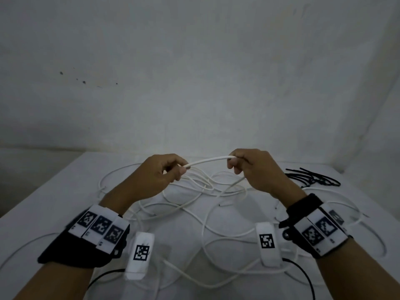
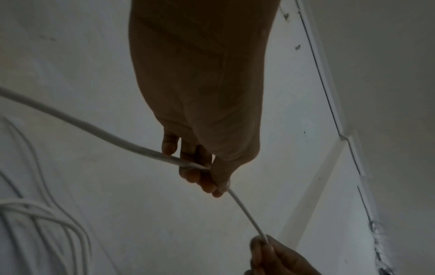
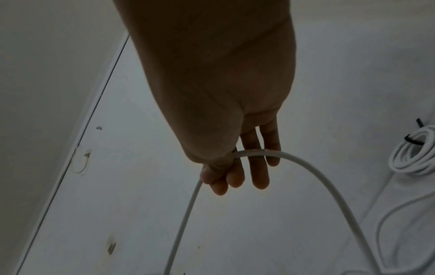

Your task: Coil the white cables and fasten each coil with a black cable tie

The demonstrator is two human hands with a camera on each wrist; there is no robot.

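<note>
I hold one white cable (image 1: 207,160) in the air between both hands, above the table. My left hand (image 1: 175,169) pinches it near its end with thumb and fingers; the left wrist view shows the cable (image 2: 98,130) passing under my curled fingers (image 2: 202,176). My right hand (image 1: 234,164) grips the same cable a short span to the right. In the right wrist view the cable (image 3: 315,174) bends over my fingers (image 3: 235,178) and drops down on both sides. Black cable ties (image 1: 311,179) lie in a loose bunch at the far right.
Tangled loose white cables (image 1: 194,204) spread over the white table (image 1: 54,208) beneath my hands. A coil (image 3: 414,154) bound with a black tie lies on the table in the right wrist view. A pale wall stands close behind.
</note>
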